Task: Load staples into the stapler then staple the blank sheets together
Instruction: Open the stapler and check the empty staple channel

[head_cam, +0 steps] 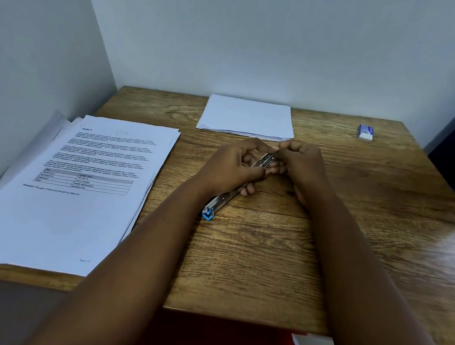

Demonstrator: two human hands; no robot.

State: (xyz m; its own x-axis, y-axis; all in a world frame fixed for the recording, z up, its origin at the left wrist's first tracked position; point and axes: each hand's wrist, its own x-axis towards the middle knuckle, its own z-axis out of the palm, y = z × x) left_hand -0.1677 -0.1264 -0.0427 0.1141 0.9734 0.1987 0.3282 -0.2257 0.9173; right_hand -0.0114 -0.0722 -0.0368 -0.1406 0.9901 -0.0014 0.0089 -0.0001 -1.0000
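At the middle of the wooden bench (267, 253), I have both hands meeting over the stapler (227, 196). My left hand (236, 167) is curled around its metal body, holding it steady. My right hand (299, 163) has its fingers (276, 166) bunched at the far end of the stapler, pinching at the shiny metal channel there. Whether a strip of staples sits between those fingertips I cannot tell; they cover that spot.

The stapler runs diagonally, from under the fingers back toward me and to the left. Its near end, with a small blue plastic piece (208, 215), pokes out below my left wrist and rests on the bench.

Just beyond the fingers, nearly touching them in this view, lies a neat stack of blank sheets (247, 117), flat and square. Far off to the right of my right hand, near the back edge, sits a small blue and white box (365, 132), probably the staples. Well to the left of my left hand lies a thick pile of printed pages (75, 187) with text and a table on top.

By my reading, the task is in its first half: loading is under way and not visibly finished. The stapler has yet to be closed, and the blank sheets lie untouched, so the stapling itself remains to be done.
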